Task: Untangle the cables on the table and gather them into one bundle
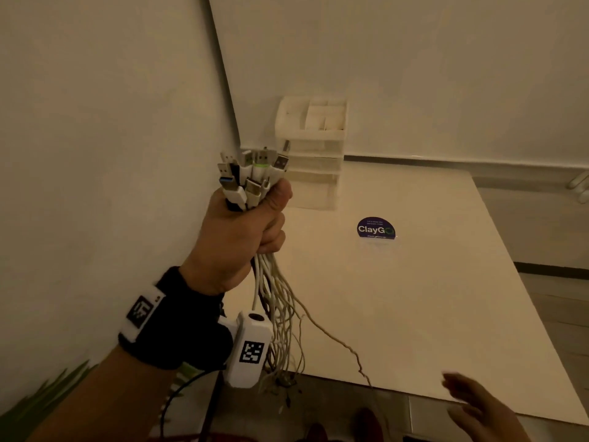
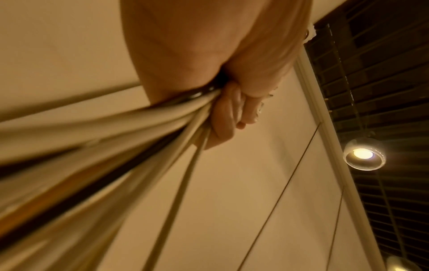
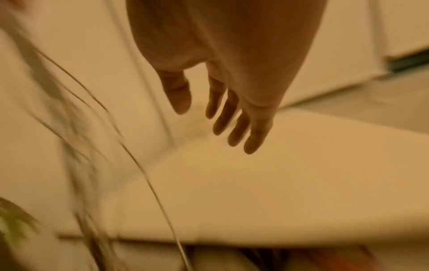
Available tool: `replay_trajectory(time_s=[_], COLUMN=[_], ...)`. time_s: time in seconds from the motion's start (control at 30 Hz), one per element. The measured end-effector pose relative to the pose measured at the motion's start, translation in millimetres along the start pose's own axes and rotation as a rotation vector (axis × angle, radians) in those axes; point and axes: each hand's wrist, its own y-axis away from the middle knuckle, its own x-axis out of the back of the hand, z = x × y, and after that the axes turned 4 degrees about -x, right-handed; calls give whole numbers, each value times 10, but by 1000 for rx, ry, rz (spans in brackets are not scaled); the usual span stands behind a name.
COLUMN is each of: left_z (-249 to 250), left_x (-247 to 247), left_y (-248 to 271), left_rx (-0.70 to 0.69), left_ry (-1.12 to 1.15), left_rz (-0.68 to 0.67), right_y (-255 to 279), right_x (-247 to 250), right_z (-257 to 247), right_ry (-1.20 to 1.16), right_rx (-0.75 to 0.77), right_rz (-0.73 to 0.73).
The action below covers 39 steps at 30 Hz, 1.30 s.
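My left hand [image 1: 251,231] is raised above the table's left side and grips a bundle of cables [image 1: 280,314] in its fist. Several USB plugs [image 1: 251,173] stick up out of the fist, mostly white, one with a green collar. The cords hang down past my wrist, and their ends dangle by the table's near edge. From the left wrist view, the fingers [image 2: 232,117] curl round the white and black cords [image 2: 130,146]. My right hand [image 1: 478,406] hovers at the lower right with straight, spread fingers [image 3: 232,113], holding nothing. One thin cord [image 3: 148,176] hangs to its left.
A white table [image 1: 398,301] runs along the wall. A white plastic drawer organiser [image 1: 314,154] stands at its back left corner, with a round dark ClayGo sticker [image 1: 376,228] in front of it. Green plant leaves [image 1: 44,397] show at the lower left. Tiled floor lies right.
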Motion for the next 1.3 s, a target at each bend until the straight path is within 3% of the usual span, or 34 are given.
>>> replay_trajectory(time_s=[0.07, 0.17, 0.27, 0.4, 0.63, 0.9, 1.13, 1.3], left_z=[-48, -91, -63, 37, 142, 416, 347, 402], left_x=[-108, -280, -402, -437, -248, -130, -54, 114], left_y=[43, 116, 173, 235, 214, 12, -23, -64], left_rx=[2, 5, 1, 8, -22, -118, -88, -79], left_ry=[-19, -56, -18, -10, 24, 104, 52, 7], left_rz=[-55, -121, -147, -156, -17, 1, 34, 125], right_y=[-69, -335, -527, -605, -709, -788, -919, -915], right_x=[-205, -614, -970, -1245, -1437, -1642, -1581, -1633], right_z=[-605, -1343, -1889, -2132, -1784, -723, -511, -323], right_ry=[104, 43, -22, -141, -66, 78, 73, 133], right_rx=[110, 344, 404, 412, 316, 67, 13, -17], right_rz=[-72, -349, -525, -504, -474, -396, -471, -408])
